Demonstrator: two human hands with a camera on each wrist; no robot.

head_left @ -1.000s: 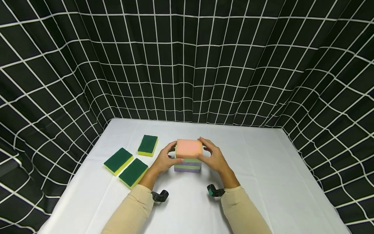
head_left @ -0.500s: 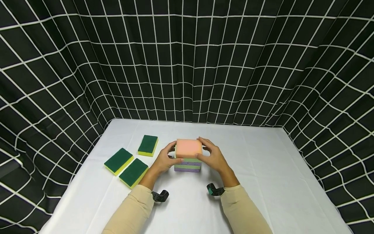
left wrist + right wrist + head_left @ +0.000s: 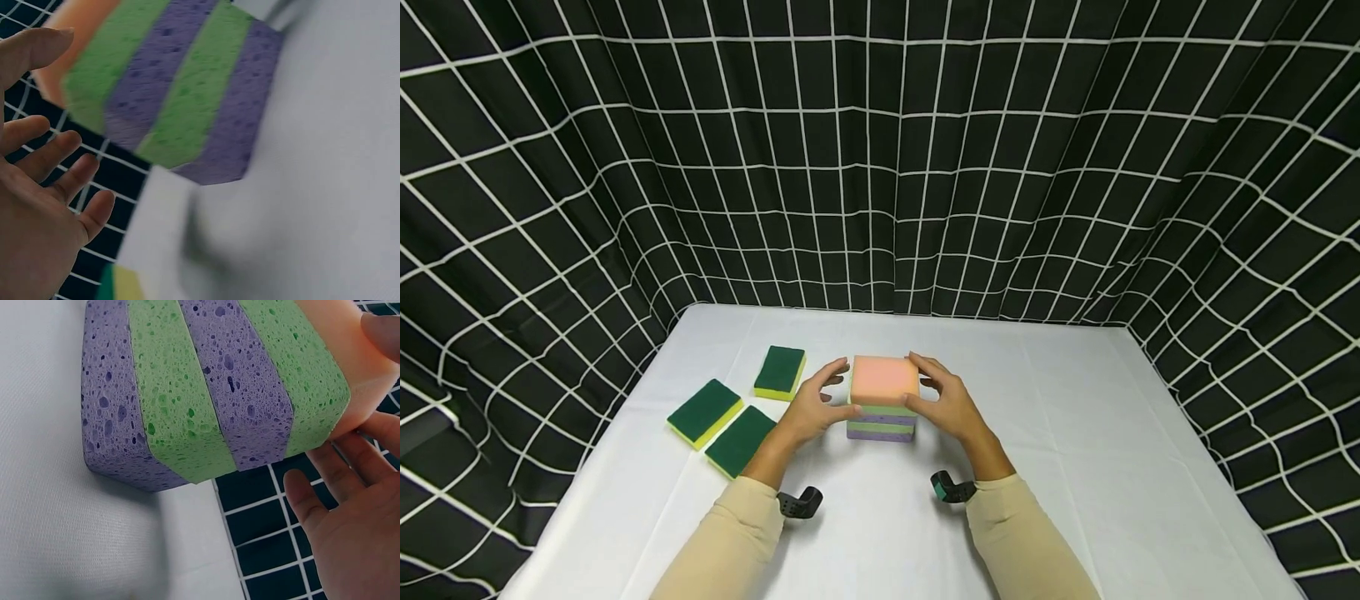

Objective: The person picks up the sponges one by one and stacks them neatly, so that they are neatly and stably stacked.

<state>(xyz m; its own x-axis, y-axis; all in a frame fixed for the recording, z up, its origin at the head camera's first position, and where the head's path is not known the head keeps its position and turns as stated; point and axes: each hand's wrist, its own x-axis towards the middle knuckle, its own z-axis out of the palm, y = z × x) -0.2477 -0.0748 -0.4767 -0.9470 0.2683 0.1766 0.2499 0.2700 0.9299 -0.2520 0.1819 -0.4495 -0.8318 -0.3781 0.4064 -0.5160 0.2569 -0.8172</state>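
A stack of sponges in alternating purple (image 3: 882, 437) and green (image 3: 175, 400) layers stands on the white table, topped by an orange sponge (image 3: 885, 381). From the right, my right hand (image 3: 950, 405) holds the orange sponge, thumb at its near edge and fingers along its far right side. In the right wrist view, those fingers touch the orange side. My left hand (image 3: 811, 411) is just left of the stack, fingers spread and loosely bent, nothing between them. A gap shows between the left fingers and the stack in the left wrist view.
Three yellow sponges with dark green scouring tops lie left of the stack: a far one (image 3: 780, 372), a leftmost one (image 3: 703, 413) and a near one (image 3: 741, 442) partly behind my left wrist. A black curtain with white grid lines (image 3: 895, 167) surrounds the table (image 3: 1120, 467).
My left hand has let go of the orange sponge and moved a little left. The right hand and the stack look unmoved.
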